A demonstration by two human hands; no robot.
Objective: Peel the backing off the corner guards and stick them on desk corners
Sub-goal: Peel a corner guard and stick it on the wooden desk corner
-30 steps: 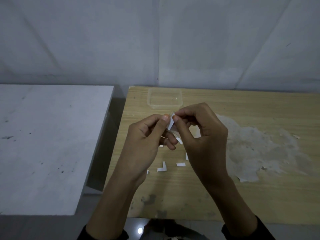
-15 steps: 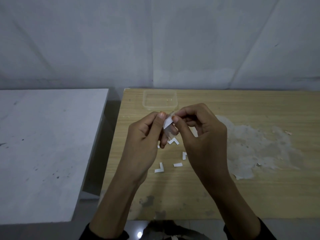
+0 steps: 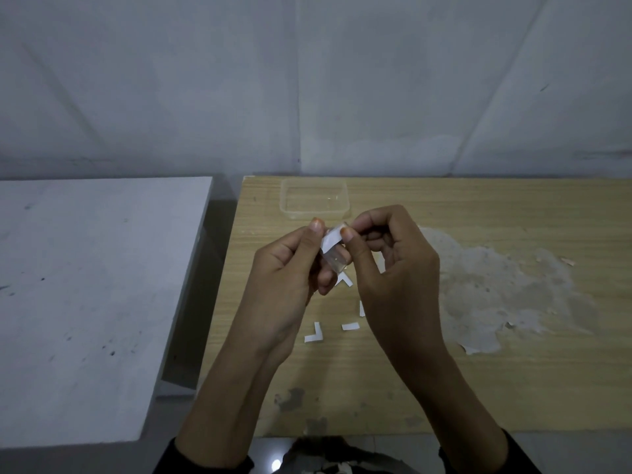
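Left hand (image 3: 290, 268): pinching clear guard (image 3: 337, 263) between thumb and fingers, above desk (image 3: 444, 388) mid-left.
Right hand (image 3: 386, 261): thumb and forefinger nipped on white backing (image 3: 331, 240), part lifted from guard.
Guard place: held in air between both hands, near tub (image 3: 314, 199) at desk far edge.
Scraps (image 3: 314, 333): at least 4 white strips lying loose on desk below hands.
Risk 1: backing likely to tear if pulled sharply, leaving remnant on adhesive.
Risk 2: bared adhesive may touch fingertips, weakening bond at corner.
Risk 3: guard may slip from light pinch, landing sticky side down among scraps.
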